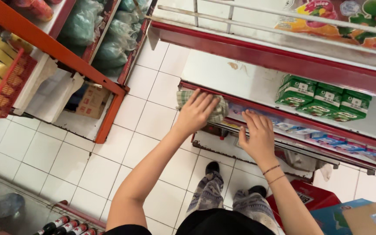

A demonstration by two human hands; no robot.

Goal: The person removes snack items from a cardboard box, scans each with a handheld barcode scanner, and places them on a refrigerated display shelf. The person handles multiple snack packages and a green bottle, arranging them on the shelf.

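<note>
The left hand (195, 114) is pressing flat, fingers spread, on a checked cloth (218, 111) at the red shelf edge (257, 109) mid-frame; the right hand (257, 138) is resting open beside it, holding nothing. Keeping the palm flat should probably wipe evenly, clear of the green cartons (323, 98).

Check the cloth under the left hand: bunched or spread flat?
Bunched. The checked cloth sits crumpled in folds under the left hand on the red shelf edge, not laid flat.
</note>
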